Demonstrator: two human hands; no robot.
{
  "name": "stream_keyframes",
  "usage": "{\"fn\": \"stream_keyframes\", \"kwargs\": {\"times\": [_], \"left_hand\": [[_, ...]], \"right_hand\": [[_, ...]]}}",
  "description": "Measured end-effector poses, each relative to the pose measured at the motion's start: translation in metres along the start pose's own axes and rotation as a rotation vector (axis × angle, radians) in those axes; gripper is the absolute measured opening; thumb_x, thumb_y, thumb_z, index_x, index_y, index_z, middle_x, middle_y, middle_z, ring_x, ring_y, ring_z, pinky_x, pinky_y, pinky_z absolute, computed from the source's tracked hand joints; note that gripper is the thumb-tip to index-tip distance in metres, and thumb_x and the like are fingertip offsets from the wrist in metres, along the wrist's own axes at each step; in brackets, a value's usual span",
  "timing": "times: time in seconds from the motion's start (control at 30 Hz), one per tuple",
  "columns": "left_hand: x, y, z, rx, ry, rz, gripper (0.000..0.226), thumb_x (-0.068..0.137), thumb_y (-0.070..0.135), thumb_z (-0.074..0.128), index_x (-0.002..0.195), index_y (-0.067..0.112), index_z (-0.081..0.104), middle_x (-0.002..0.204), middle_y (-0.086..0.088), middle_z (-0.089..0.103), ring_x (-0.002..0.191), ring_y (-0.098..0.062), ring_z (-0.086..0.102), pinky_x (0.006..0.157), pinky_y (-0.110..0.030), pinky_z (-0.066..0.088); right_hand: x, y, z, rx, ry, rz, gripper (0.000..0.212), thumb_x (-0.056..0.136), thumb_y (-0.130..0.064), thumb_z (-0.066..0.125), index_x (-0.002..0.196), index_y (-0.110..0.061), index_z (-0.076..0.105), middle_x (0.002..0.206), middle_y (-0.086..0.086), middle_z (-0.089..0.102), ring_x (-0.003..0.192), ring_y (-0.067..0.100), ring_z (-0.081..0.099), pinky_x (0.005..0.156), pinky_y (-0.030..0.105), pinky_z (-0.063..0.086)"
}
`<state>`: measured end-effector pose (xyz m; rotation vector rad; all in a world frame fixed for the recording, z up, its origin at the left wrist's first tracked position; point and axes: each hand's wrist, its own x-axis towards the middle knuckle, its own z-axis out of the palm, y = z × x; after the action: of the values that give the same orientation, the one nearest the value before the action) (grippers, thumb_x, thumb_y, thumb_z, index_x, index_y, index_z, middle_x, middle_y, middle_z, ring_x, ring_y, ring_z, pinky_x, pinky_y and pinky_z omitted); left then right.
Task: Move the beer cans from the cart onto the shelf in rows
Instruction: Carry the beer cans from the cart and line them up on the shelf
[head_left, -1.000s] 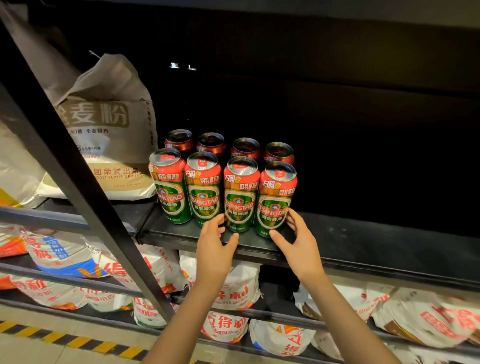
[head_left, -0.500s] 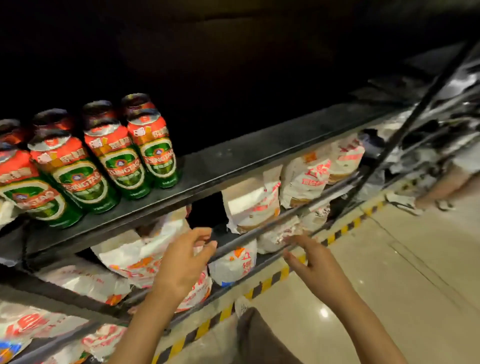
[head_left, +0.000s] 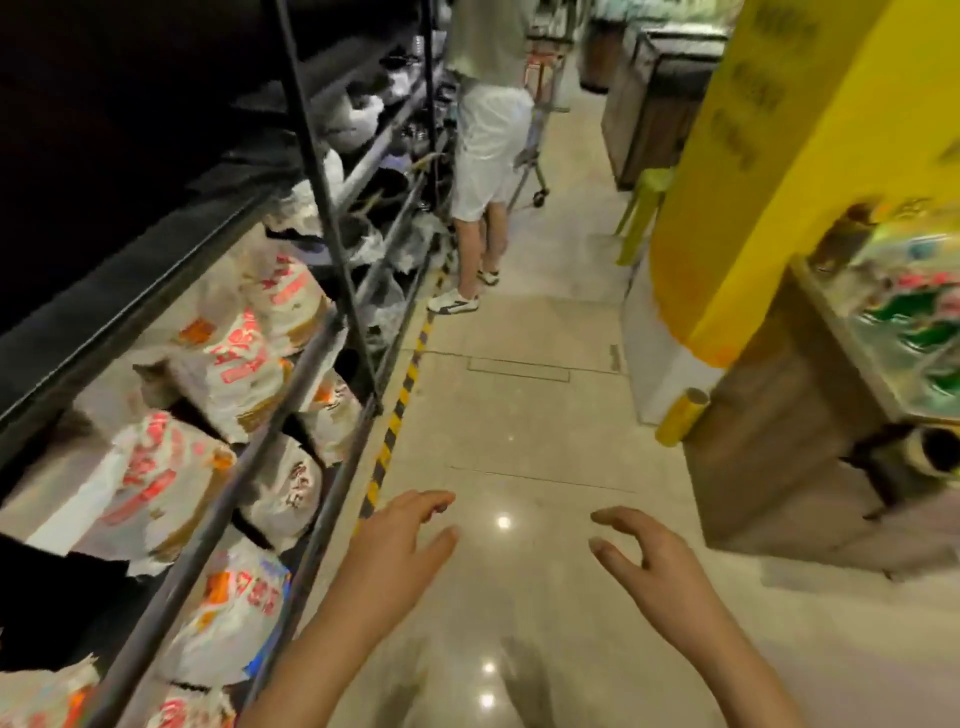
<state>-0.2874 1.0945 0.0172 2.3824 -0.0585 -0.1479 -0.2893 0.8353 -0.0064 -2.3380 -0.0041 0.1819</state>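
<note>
My left hand (head_left: 397, 545) and my right hand (head_left: 641, 553) hover empty over the aisle floor, fingers loosely spread and slightly curled. The dark shelf (head_left: 156, 260) runs along the left edge of the view; the beer cans on it are out of sight. At the far right, blurred green and red packs (head_left: 919, 317) sit on a wooden stand; whether they are beer cans I cannot tell. No cart with cans is plainly visible.
Flour bags (head_left: 234, 358) fill the lower racks at left. A person in white shorts (head_left: 488, 140) stands up the aisle beside a trolley. A yellow pillar (head_left: 769, 171), a green stool (head_left: 644, 208) and a wooden stand (head_left: 789, 436) line the right side.
My view has swung right, from the rows of cans on the shelf to the aisle. Both hands came away from the shelf and now hang empty over the floor.
</note>
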Motion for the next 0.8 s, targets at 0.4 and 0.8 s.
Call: {"fn": "stream_keyframes", "kwargs": {"times": [0.4, 0.8], "left_hand": [[0.021, 0.274, 0.259, -0.233, -0.285, 0.3, 0.034, 0.089, 0.028, 0.06, 0.122, 0.03, 0.057, 0.113, 0.018, 0.059, 0.106, 0.001, 0.054, 0.086, -0.013, 0.04], [0.046, 0.447, 0.41, -0.209, -0.526, 0.418, 0.031, 0.088, 0.029, 0.061, 0.119, 0.031, 0.057, 0.109, 0.021, 0.058, 0.094, 0.018, 0.049, 0.073, 0.004, 0.036]], "right_hand": [[-0.172, 0.223, -0.239, -0.008, 0.394, 0.362, 0.02, 0.09, -0.032, 0.061, 0.108, -0.038, 0.056, 0.112, -0.023, 0.057, 0.11, 0.0, 0.053, 0.082, 0.019, 0.037], [-0.215, 0.349, -0.362, 0.156, 0.511, 0.538, 0.019, 0.091, -0.029, 0.06, 0.109, -0.037, 0.057, 0.113, -0.022, 0.057, 0.111, 0.0, 0.05, 0.087, 0.013, 0.036]]}}
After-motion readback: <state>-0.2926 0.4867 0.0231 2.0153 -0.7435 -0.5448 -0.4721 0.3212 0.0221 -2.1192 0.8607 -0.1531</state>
